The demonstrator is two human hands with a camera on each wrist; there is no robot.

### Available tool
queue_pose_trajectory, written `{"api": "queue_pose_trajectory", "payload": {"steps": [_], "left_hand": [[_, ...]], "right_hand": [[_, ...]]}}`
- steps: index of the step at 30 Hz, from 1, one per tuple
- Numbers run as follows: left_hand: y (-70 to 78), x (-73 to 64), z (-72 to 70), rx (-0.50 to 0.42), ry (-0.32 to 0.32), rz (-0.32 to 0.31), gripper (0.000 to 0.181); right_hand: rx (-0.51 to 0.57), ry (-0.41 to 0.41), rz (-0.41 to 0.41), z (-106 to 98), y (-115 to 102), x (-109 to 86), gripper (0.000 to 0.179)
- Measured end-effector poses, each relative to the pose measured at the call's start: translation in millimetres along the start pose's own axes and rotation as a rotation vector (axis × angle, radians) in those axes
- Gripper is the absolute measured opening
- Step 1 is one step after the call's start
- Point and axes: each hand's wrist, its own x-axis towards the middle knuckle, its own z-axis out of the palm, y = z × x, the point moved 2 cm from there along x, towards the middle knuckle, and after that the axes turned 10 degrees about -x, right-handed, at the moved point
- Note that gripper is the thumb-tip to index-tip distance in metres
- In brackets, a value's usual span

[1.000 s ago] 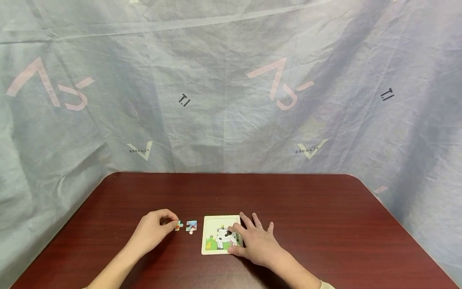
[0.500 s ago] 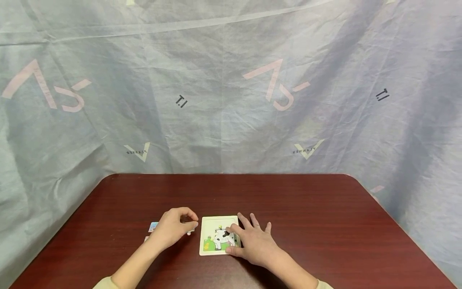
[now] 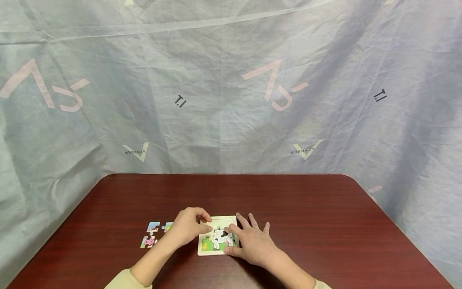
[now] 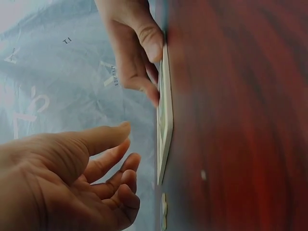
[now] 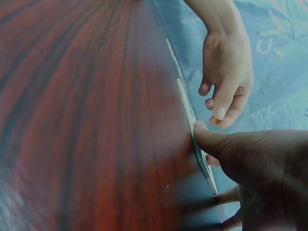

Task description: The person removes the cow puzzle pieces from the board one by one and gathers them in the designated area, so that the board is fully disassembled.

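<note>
A square puzzle tray [image 3: 217, 253] lies on the table with a cow picture [image 3: 221, 240] partly filling it; its pale upper part is bare. My right hand [image 3: 255, 245] rests on the tray's right side, thumb and index finger on the picture, other fingers spread toward the table. Over the tray's upper left corner is my left hand [image 3: 190, 228]. In the left wrist view, the left hand [image 4: 91, 178] has loosely bent fingers, thumb and index tips close together, nothing visible between them. Loose puzzle pieces [image 3: 153, 226] lie left of the tray, some partly hidden behind the left forearm.
A pink puzzle piece [image 3: 148, 241] lies nearest the left side. The dark red table [image 3: 306, 208] stretches beyond the tray and to both sides. A grey printed cloth [image 3: 223, 100] hangs behind the table's far edge.
My left hand has moved right, from the loose pieces to over the tray's left edge, uncovering pieces at the left. My right hand has stayed on the tray.
</note>
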Motion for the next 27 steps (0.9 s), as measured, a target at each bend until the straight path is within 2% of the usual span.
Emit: {"api": "queue_pose_trajectory", "payload": {"steps": [9,13,17,21,27], "left_hand": [[2.7,5.6,14.9,-0.026,-0.062,0.003,0.019],[3.6,7.8,20.5,0.011,-0.074,-0.007,0.024],[5.2,8.3,23.0,0.067,-0.074,-0.024,0.03],[7.4,8.4,24.1,0.076,-0.079,-0.046,0.03],[9.3,7.0,24.9,0.077,-0.092,-0.041,0.029]], "right_hand": [[-0.012,-0.001,0.004,-0.2,-0.4,-0.1,0.051],[-0.017,0.004,0.004,0.1,-0.2,-0.5,0.052],[-0.016,0.008,0.003,0.1,-0.5,-1.1,0.053],[-0.013,0.011,0.002,-0.5,-0.4,-1.4,0.052],[-0.011,0.007,0.005,-0.7,-0.6,-0.9,0.052]]}}
